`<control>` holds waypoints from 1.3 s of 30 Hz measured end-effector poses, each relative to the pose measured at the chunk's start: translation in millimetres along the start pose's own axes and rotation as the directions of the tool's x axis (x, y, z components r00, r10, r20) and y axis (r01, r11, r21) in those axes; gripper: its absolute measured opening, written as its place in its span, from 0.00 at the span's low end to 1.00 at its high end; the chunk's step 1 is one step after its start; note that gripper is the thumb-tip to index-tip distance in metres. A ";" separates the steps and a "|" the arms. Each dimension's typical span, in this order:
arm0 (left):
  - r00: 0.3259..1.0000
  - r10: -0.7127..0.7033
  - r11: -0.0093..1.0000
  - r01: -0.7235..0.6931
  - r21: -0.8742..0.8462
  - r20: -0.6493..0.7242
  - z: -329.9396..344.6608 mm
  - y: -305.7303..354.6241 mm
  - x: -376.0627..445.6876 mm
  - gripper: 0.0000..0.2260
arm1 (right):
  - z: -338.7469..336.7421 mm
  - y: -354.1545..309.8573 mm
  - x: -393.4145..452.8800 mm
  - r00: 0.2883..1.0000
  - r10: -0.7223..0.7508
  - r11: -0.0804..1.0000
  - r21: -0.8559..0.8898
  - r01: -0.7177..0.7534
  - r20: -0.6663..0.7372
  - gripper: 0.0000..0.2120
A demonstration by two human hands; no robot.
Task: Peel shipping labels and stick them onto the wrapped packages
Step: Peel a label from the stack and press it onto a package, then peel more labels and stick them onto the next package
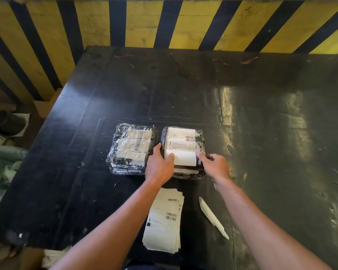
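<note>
White label (180, 146) lies on right package (200, 141), long axis running away from you, near end unstuck. Left hand (160, 165) fingers straight, pressing the near end; right hand (215, 164) forefinger at near-right corner, other fingers curled. Smooth toward yourself.

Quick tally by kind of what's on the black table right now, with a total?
Clear-film-wrapped dark packages: 2, left package and right package
White shipping label being stuck down: 1
Stack of white unpeeled labels: 1
White peeled backing strip: 1
Total: 5
</note>
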State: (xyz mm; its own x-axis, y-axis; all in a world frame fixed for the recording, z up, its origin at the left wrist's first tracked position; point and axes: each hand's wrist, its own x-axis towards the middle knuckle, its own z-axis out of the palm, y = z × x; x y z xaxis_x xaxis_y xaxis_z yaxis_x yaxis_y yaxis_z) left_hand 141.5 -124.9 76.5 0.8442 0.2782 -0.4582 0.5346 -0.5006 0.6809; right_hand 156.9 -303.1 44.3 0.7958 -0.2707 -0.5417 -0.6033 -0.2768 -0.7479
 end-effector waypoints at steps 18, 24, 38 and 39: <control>0.989 0.118 0.984 -0.104 -0.143 0.093 42.8 40.1 -14.5 0.30 | -71.1 16.4 -5.5 0.992 0.064 0.926 0.377 -0.019 -0.107 0.11; 0.954 0.118 0.993 -0.120 -0.009 0.276 130.6 41.2 -38.3 0.32 | -133.0 92.3 3.4 0.953 0.218 0.919 0.372 -0.129 -0.208 0.05; 0.939 0.033 0.991 -0.076 0.114 0.343 281.5 62.8 -34.1 0.33 | -223.2 160.2 60.7 0.903 0.325 0.922 0.308 -0.236 -0.281 0.06; 0.934 0.024 0.989 -0.075 0.129 0.356 287.0 61.9 -32.6 0.34 | -225.7 164.3 61.2 0.908 0.315 0.929 0.287 -0.234 -0.278 0.10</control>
State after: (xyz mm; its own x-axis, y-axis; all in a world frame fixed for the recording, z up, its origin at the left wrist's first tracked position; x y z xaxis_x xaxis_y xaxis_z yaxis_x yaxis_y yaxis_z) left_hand 135.5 -400.3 -30.4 0.7875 -0.0440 -0.6147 0.4603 -0.6212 0.6341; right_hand 94.6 -573.2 -25.2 0.5180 -0.5888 -0.6205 -0.7315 0.0711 -0.6782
